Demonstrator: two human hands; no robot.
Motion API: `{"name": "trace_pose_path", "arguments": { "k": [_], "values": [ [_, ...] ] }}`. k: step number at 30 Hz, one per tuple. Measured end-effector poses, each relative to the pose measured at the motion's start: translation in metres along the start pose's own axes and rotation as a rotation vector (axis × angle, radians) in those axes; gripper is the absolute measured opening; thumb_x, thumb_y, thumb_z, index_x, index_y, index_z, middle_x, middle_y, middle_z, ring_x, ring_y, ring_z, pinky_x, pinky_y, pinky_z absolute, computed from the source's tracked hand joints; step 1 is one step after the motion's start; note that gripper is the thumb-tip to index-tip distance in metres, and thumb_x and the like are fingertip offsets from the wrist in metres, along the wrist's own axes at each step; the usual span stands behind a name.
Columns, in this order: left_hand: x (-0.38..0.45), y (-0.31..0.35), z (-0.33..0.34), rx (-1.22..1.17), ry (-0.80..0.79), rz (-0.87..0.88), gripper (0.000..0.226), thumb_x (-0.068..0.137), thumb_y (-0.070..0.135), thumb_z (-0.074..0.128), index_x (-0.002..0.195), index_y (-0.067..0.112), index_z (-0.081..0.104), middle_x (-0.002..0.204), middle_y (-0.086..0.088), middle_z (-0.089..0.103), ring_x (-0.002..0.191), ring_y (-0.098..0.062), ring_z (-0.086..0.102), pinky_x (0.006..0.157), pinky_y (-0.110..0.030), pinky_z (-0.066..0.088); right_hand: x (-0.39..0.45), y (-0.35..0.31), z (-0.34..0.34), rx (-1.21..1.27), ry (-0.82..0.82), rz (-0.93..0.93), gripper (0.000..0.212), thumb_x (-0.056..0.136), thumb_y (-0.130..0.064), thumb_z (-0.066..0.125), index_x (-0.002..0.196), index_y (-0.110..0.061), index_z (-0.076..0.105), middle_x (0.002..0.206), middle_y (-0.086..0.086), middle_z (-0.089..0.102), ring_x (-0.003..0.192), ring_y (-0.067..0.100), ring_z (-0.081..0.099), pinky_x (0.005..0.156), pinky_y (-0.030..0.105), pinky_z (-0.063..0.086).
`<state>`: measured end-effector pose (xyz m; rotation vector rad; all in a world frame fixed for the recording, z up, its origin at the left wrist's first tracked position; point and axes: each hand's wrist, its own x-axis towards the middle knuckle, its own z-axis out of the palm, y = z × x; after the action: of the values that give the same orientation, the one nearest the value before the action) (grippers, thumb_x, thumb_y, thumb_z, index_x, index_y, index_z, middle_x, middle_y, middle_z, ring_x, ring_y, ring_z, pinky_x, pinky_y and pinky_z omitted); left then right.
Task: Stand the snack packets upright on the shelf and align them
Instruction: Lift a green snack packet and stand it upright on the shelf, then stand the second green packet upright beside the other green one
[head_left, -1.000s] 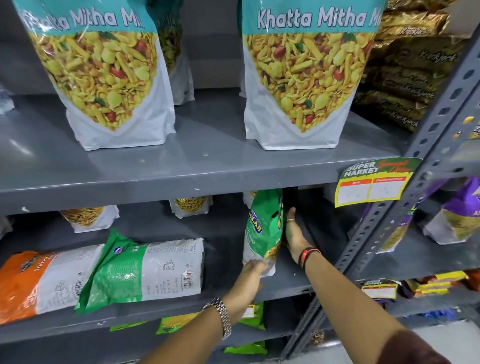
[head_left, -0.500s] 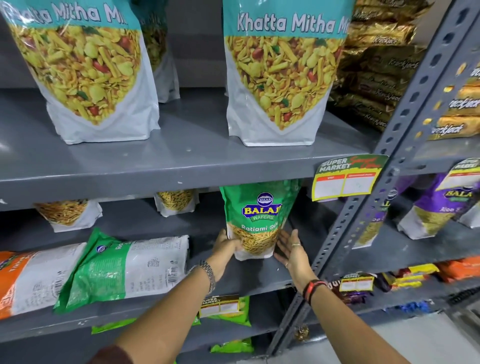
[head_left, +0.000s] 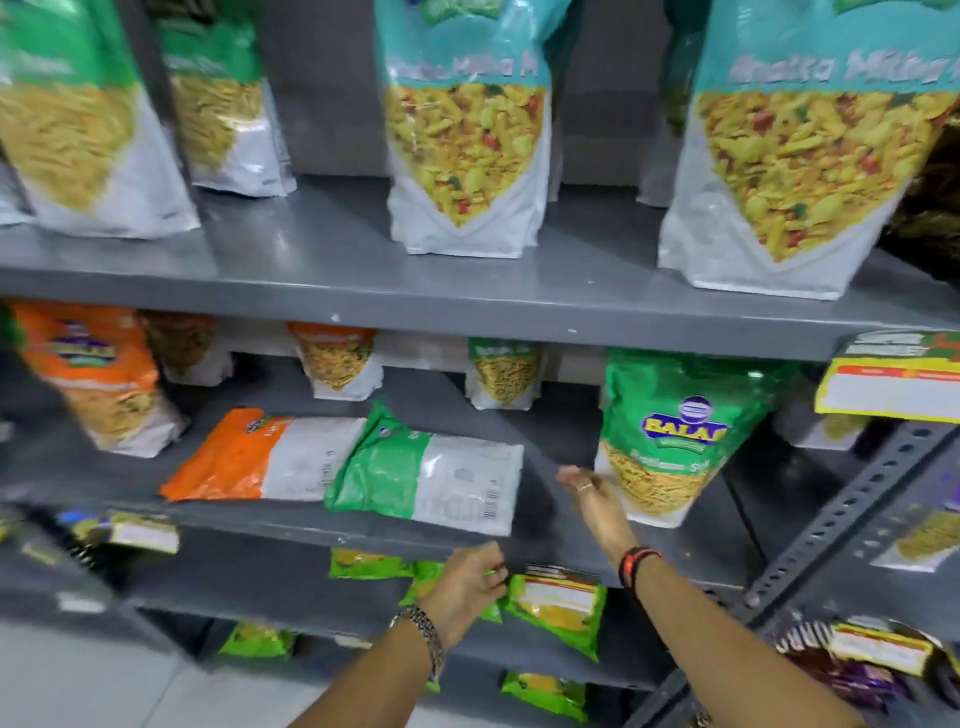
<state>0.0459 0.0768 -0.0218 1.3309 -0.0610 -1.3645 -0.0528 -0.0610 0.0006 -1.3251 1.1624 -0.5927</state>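
A green Balaji snack packet (head_left: 670, 431) stands upright at the right of the middle grey shelf (head_left: 291, 525). A second green packet (head_left: 426, 475) lies flat on its side to its left, with an orange packet (head_left: 260, 457) flat beside it. Another orange packet (head_left: 98, 379) stands at the far left. My right hand (head_left: 597, 499) hovers between the lying green packet and the upright one, fingers loosely apart, holding nothing. My left hand (head_left: 467, 582) is lower, in front of the shelf edge, fingers curled and empty. The view is motion-blurred.
Large Khatta Mitha bags (head_left: 467, 140) stand on the upper shelf. Small packets (head_left: 504, 374) stand at the back of the middle shelf. Green packets (head_left: 556, 608) lie on the lower shelf. A slotted steel upright (head_left: 852, 519) and a yellow price tag (head_left: 888, 384) are at the right.
Both hands have let go of the green Balaji packet, which now stands upright. They have moved left towards the lying green packet, and the view has swung left.
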Motion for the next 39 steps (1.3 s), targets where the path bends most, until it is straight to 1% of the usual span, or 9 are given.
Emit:
{"name": "trace_pose_path", "arguments": {
  "k": [3,8,12,16,20,25,28,34,39],
  "values": [
    [0.002,0.015,-0.03,-0.103,0.103,0.028,0.013,0.09,0.009,0.05,0.078,0.011,0.053,0.082,-0.007,0.051,0.07,-0.02,0.048,0.065,-0.027,0.04,0.012,-0.017,0.033,-0.263,-0.035,-0.177,0.03,0.096,-0.021,0.043,0.117,-0.007,0.059,0.128,0.013,0.06,0.122,0.03,0.052,0.105,0.037,0.036],
    [0.018,0.047,-0.08,-0.162,0.135,0.059,0.034,0.096,0.018,0.043,0.127,0.005,0.042,0.128,-0.019,0.047,0.131,-0.035,0.043,0.098,-0.038,0.039,0.054,-0.046,0.087,-0.674,-0.063,-0.22,0.044,0.096,-0.042,0.032,0.122,-0.015,0.055,0.126,0.017,0.061,0.118,0.036,0.055,0.1,0.042,0.04],
    [0.04,0.058,-0.114,-0.13,0.164,0.038,0.023,0.094,0.025,0.047,0.107,0.005,0.045,0.091,-0.007,0.059,0.087,-0.021,0.061,0.075,-0.031,0.051,0.091,-0.062,0.125,-0.922,-0.164,-0.083,0.046,0.096,-0.04,0.031,0.128,-0.013,0.051,0.135,0.021,0.053,0.122,0.036,0.05,0.102,0.039,0.039],
    [0.053,0.062,-0.131,-0.103,0.142,-0.025,0.023,0.091,0.022,0.054,0.083,0.001,0.059,0.067,-0.009,0.071,0.059,-0.016,0.069,0.051,-0.026,0.057,0.102,-0.069,0.147,-0.966,-0.25,-0.089,0.036,0.09,-0.013,0.044,0.124,-0.008,0.051,0.125,0.021,0.059,0.091,0.025,0.056,0.064,0.023,0.037],
    [0.061,0.076,-0.132,-0.13,0.063,-0.021,0.016,0.094,0.011,0.048,0.083,0.0,0.053,0.068,-0.011,0.059,0.054,-0.018,0.059,0.05,-0.026,0.054,0.101,-0.068,0.139,-1.005,-0.213,-0.001,0.034,0.089,-0.019,0.045,0.12,-0.009,0.055,0.123,0.018,0.06,0.102,0.03,0.059,0.074,0.026,0.039],
    [0.061,0.115,-0.114,-0.104,0.016,0.192,0.019,0.095,0.007,0.044,0.113,0.003,0.05,0.103,-0.016,0.06,0.066,-0.015,0.066,0.064,-0.03,0.059,0.088,-0.062,0.102,-0.595,0.058,0.035,0.02,0.08,-0.007,0.055,0.065,-0.011,0.067,0.053,-0.003,0.053,0.048,0.011,0.045,0.04,0.015,0.035],
    [0.064,0.145,-0.099,0.072,0.052,0.398,0.009,0.094,0.011,0.047,0.086,0.011,0.05,0.084,-0.009,0.057,0.053,-0.008,0.061,0.051,-0.019,0.056,0.079,-0.056,0.087,-0.302,0.248,-0.002,0.036,0.078,0.004,0.049,0.052,-0.018,0.062,0.031,-0.008,0.048,0.028,0.004,0.039,0.027,0.01,0.027],
    [0.085,0.182,-0.08,0.542,0.167,0.8,0.014,0.091,0.017,0.052,0.078,0.014,0.047,0.071,-0.004,0.053,0.078,-0.023,0.055,0.083,-0.053,0.054,0.072,-0.035,0.083,-0.11,0.335,-0.08,0.037,0.082,0.011,0.048,0.061,-0.018,0.058,0.062,0.001,0.058,0.062,0.014,0.051,0.065,0.023,0.043],
    [0.085,0.174,-0.076,0.732,0.231,0.71,0.026,0.091,0.032,0.049,0.104,0.01,0.056,0.088,-0.001,0.061,0.09,-0.027,0.063,0.077,-0.029,0.045,0.074,-0.018,0.076,-0.094,0.265,-0.023,0.017,0.091,-0.003,0.049,0.091,0.002,0.065,0.08,0.006,0.059,0.072,0.015,0.049,0.074,0.028,0.044]
  ]
}}
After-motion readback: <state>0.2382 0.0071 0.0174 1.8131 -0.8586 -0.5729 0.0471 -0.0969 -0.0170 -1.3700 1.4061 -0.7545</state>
